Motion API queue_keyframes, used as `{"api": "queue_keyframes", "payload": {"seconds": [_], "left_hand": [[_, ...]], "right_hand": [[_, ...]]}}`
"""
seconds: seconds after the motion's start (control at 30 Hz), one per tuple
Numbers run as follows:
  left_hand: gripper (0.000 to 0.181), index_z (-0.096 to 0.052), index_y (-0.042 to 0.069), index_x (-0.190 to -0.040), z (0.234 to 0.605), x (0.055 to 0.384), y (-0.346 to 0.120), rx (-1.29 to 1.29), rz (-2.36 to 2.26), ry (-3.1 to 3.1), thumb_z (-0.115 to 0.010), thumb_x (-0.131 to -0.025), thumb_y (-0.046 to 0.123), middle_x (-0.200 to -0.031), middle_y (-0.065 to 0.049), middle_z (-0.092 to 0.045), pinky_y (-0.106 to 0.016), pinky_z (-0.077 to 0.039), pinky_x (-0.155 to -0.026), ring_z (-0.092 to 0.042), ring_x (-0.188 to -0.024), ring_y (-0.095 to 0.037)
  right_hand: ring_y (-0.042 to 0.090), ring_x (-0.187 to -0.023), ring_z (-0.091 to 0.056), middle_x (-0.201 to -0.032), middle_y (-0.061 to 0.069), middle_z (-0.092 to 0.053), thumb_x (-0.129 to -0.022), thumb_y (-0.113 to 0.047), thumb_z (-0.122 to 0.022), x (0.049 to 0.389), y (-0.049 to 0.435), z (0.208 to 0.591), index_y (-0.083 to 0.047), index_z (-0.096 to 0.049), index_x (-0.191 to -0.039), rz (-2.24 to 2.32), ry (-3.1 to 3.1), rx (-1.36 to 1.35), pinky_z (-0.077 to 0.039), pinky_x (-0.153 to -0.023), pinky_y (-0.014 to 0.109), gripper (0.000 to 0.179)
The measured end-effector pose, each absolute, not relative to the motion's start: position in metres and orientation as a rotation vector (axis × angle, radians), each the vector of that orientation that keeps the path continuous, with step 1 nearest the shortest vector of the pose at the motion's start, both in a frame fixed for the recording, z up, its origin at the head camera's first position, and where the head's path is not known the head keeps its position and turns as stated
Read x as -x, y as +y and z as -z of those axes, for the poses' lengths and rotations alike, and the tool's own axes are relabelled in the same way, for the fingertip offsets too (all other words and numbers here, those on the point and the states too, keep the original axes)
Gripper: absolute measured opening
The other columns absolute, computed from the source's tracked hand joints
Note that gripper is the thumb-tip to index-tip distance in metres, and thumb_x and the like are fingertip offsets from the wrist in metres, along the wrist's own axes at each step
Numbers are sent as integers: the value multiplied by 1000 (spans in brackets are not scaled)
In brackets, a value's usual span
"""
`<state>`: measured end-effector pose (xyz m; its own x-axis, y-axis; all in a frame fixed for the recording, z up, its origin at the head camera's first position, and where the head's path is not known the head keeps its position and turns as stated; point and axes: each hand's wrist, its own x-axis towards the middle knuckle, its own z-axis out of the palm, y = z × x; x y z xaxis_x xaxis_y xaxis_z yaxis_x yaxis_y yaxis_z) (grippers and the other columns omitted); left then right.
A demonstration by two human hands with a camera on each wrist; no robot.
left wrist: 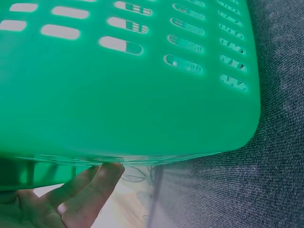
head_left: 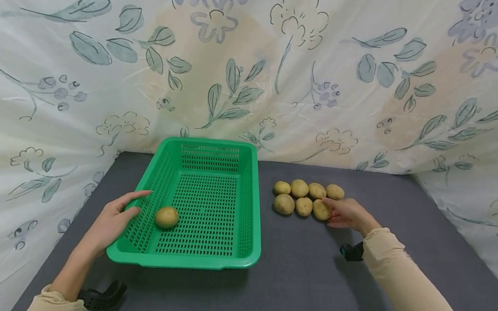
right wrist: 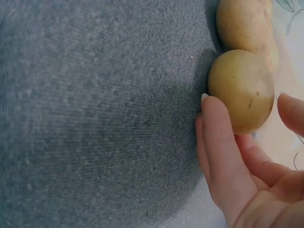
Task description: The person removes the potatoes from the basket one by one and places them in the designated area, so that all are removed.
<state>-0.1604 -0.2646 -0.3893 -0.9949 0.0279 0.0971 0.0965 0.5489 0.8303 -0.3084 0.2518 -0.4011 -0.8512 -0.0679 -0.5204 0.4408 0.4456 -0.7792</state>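
Observation:
A green plastic basket (head_left: 203,220) with slotted walls and floor sits left of centre, one potato (head_left: 166,217) inside near its left wall. My left hand (head_left: 112,220) grips the basket's left rim; in the left wrist view its fingers (left wrist: 97,190) show below the rim. On the right, several potatoes (head_left: 299,188) lie in two rows. My right hand (head_left: 347,214) reaches round the front-row potato at the right end (head_left: 322,210). In the right wrist view, fingers (right wrist: 221,142) lie along that potato (right wrist: 241,90), while the thumb (right wrist: 292,114) stands a little apart from it.
A dark grey cloth (head_left: 291,278) covers the table. Patterned fabric (head_left: 238,75) hangs behind the table and along its sides. Another potato (right wrist: 242,23) lies just beyond the one at my right hand.

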Motion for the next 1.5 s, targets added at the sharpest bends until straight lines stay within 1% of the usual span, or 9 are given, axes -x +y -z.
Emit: {"api": "queue_keyframes", "payload": {"seconds": [0.1, 0.17, 0.5, 0.6, 0.67, 0.8, 0.97, 1.1, 1.5], "left_hand": [[45, -38, 5, -146, 390, 161, -265, 95, 1470, -2703, -38, -102, 11, -148, -23, -28, -35, -34, -66, -30, -59, -20], [45, -37, 5, -146, 391, 161, -265, 89, 1461, -2710, -38, -102, 11, -148, -23, -28, -37, -34, -71, -31, -63, -21], [45, -38, 5, -146, 388, 159, -264, 105, 1451, -2703, -38, -101, 12, -147, -22, -30, -41, -33, -73, -33, -64, -22], [45, -38, 5, -146, 387, 160, -265, 110, 1451, -2699, -38, -102, 12, -146, -22, -31, -41, -33, -73, -31, -63, -21], [45, -38, 5, -146, 387, 160, -265, 109, 1451, -2698, -38, -102, 12, -145, -22, -32, -38, -35, -69, -30, -58, -20], [45, -38, 5, -146, 387, 159, -265, 108, 1455, -2704, -38, -102, 13, -147, -23, -30, -39, -34, -70, -30, -58, -19], [45, -38, 6, -146, 388, 158, -264, 98, 1467, -2708, -38, -102, 12, -147, -22, -29, -40, -34, -73, -31, -62, -21], [45, -39, 6, -146, 388, 158, -264, 89, 1479, -2701, -38, -102, 12, -147, -21, -30, -38, -35, -70, -30, -60, -20], [44, -39, 6, -146, 388, 158, -264, 96, 1475, -2700, -39, -101, 11, -148, -22, -29, -40, -33, -72, -30, -61, -21]], "right_hand": [[33, -99, -59, -133, 38, -31, -99, -35, -48, 308, 250, 401, 16, -16, -144, 1393, 2234, -307, -53, -79, 37, 75], [33, -99, -59, -133, 38, -32, -99, -35, -48, 308, 249, 400, 15, -17, -144, 1392, 2237, -315, -53, -79, 37, 74], [43, -116, -49, -136, 39, -29, -100, -37, -46, 307, 251, 395, 16, -17, -144, 1343, 2252, -311, -52, -81, 39, 75], [44, -116, -48, -129, 37, -35, -100, -36, -45, 308, 254, 392, 16, -24, -143, 1346, 2264, -298, -51, -82, 40, 70], [45, -116, -48, -122, 33, -40, -101, -36, -44, 307, 256, 389, 16, -28, -141, 1343, 2272, -281, -51, -82, 41, 67], [46, -116, -47, -113, 27, -44, -101, -34, -42, 306, 262, 383, 17, -30, -139, 1329, 2279, -249, -51, -83, 41, 65], [42, -109, -52, -115, 27, -47, -102, -36, -40, 307, 269, 374, 16, -32, -140, 1289, 2306, -237, -51, -83, 40, 65], [37, -104, -56, -112, 25, -49, -100, -41, -41, 310, 271, 367, 14, -33, -141, 1289, 2309, -273, -50, -85, 41, 69], [41, -122, -45, -125, 25, -43, -100, -46, -38, 323, 266, 341, 11, -25, -145, 1344, 2270, -220, -46, -92, 43, 74]]}}
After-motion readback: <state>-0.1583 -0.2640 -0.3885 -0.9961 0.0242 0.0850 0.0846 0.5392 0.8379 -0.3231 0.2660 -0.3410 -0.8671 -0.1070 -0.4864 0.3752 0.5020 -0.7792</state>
